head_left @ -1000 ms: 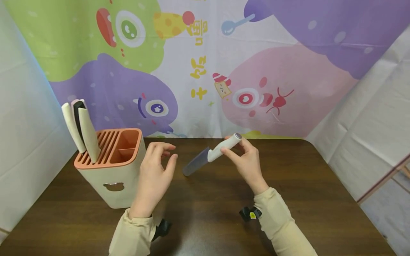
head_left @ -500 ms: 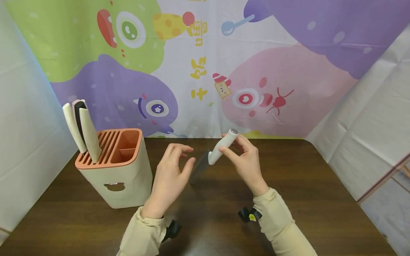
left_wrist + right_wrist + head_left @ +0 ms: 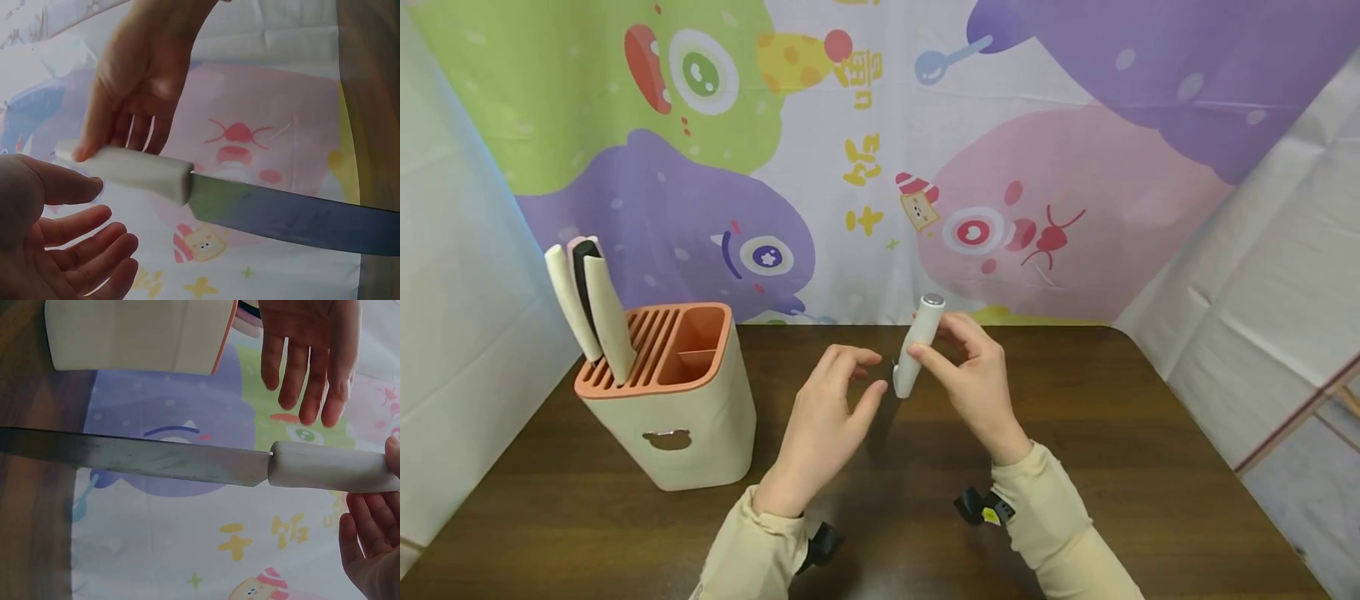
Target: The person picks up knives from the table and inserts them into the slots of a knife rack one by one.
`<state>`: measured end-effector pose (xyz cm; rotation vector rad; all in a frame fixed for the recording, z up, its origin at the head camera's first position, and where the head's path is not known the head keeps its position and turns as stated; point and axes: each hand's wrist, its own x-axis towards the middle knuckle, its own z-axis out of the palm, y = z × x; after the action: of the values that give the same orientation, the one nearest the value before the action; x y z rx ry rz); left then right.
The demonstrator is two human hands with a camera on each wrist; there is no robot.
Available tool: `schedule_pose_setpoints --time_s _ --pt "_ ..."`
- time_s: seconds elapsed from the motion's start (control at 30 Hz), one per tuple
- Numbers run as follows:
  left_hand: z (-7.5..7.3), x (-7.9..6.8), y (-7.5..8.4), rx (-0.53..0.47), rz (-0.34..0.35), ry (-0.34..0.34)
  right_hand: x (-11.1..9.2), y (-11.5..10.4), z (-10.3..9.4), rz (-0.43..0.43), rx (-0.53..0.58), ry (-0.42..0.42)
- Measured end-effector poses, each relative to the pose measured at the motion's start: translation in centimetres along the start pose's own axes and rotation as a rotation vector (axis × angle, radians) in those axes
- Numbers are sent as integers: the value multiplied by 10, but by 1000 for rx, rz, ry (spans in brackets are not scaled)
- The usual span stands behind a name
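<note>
My right hand [image 3: 973, 383] pinches a kitchen knife [image 3: 919, 346] by its white handle, thumb on the near side and fingers behind. The handle stands steeply, its metal-capped end up. From the head the blade is almost wholly hidden, but both wrist views show it: a long, plain steel blade [image 3: 287, 212] reaching away from the handle [image 3: 331, 467]. My left hand [image 3: 827, 417] hovers just left of the handle, fingers loosely bent with a gap to the thumb. In the right wrist view, this left hand [image 3: 306, 356] holds nothing and is apart from the knife.
A cream knife block [image 3: 700, 433] with an orange slotted top stands on the brown wooden table [image 3: 1112, 500] at left. Several handles [image 3: 606, 312] stick up from its slots, beside two square compartments. A cartoon-printed cloth [image 3: 865, 275] hangs behind the table.
My left hand has moved right, from near the knife block to beside the knife's handle. The right hand has turned the knife more upright, and its blade has swung out of the head view.
</note>
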<state>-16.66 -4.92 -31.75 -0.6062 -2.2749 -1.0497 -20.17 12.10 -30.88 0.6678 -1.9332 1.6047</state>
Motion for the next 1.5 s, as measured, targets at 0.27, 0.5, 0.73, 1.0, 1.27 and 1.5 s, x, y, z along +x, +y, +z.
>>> schedule_pose_setpoints --time_s 0.27,0.5,0.73,1.0,1.27,1.5 --pt "5 0 4 -50 3 -15 -1 -8 5 0 44 -6" --pt "5 -2 6 -99 -12 -40 -2 -20 5 2 127 -14" --pt "5 -5 8 -146 18 -47 -4 -27 8 -12 161 3" --pt "6 -6 10 -132 29 -47 -8 -30 12 -5 161 36" --pt "4 -7 10 -164 31 -55 -9 -33 14 -19 191 33" --pt "2 -8 9 -201 50 -60 -10 -34 16 -23 232 35"
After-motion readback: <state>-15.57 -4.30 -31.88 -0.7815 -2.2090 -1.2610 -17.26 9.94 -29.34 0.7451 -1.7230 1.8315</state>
